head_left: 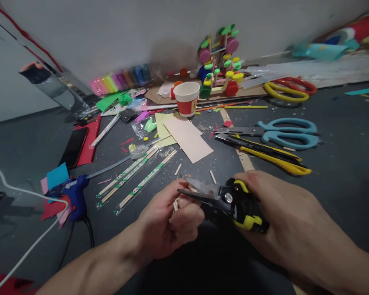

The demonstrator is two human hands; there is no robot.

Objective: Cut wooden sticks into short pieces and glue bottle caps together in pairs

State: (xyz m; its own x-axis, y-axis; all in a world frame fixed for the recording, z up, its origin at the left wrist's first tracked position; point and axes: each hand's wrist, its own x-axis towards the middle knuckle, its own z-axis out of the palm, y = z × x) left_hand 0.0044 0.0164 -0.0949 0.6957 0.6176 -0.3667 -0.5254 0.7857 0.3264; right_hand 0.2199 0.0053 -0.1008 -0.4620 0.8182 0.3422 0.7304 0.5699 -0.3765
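Note:
My right hand (276, 213) is closed around black and yellow shears (230, 198), whose blades point left and stand slightly apart. The blades reach over the fingertips of my left hand (175, 219), which is curled around small pale wooden sticks (176, 204). Two short cut pieces of stick, one (178, 169) near my left fingers and another (213, 177) above the shears, lie on the dark table. Beyond them lies a pale pink card (190, 141). Wrapped chopsticks (146, 180) rest left of it.
A paper cup (186, 98) stands mid-table before colourful clay models (218, 61). Blue scissors (289, 133) and a yellow cutter (273, 157) lie at right. At left are a blue glue gun (78, 198) with cables, a phone (74, 146) and a tilted bottle (51, 86).

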